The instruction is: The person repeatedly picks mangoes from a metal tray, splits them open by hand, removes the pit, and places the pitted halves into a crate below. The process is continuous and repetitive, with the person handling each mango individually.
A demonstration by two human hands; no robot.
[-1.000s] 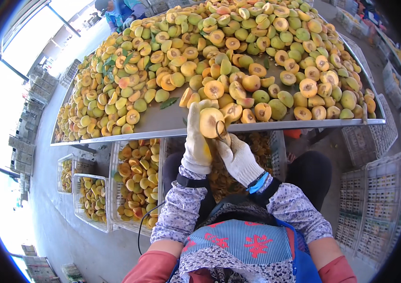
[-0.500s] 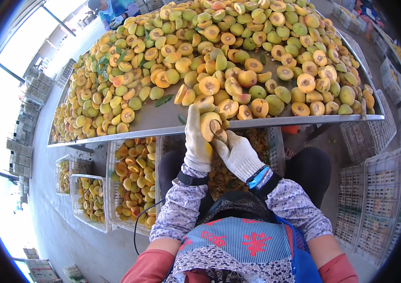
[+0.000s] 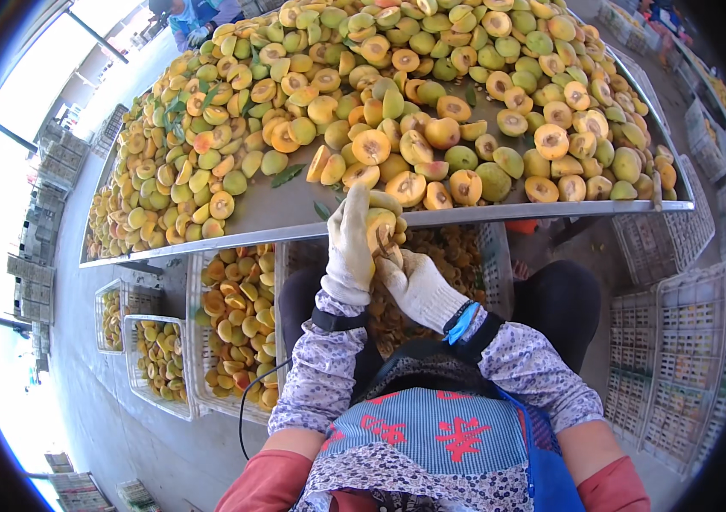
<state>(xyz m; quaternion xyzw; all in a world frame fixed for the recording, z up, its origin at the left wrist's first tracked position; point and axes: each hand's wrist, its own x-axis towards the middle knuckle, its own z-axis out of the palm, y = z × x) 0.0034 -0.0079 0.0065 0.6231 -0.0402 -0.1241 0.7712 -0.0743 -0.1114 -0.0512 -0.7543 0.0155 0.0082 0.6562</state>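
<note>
Just in front of the table's near edge, my left hand (image 3: 348,252), in a whitish glove, is closed around a yellow peach half (image 3: 380,227), cut side facing right. Other pieces of fruit seem tucked behind it in the same hand. My right hand (image 3: 418,292), also gloved, grips a small pitting tool with a thin curved metal loop (image 3: 390,249). That loop is at the cut face of the half, where the stone sits. The glove hides the tool's handle. Just beyond my hands, many peach halves (image 3: 371,147) are heaped on the metal-edged table (image 3: 260,240).
White plastic crates of peach halves (image 3: 239,328) stand on the floor at the left. Another crate (image 3: 496,264) sits below the table between my knees. Stacked crates (image 3: 636,358) line the right. Across the table at far left is another person (image 3: 196,26).
My hands have shifted slightly left with the peach half. The half has turned in my left hand, and the tool's loop is now less visible against it.
</note>
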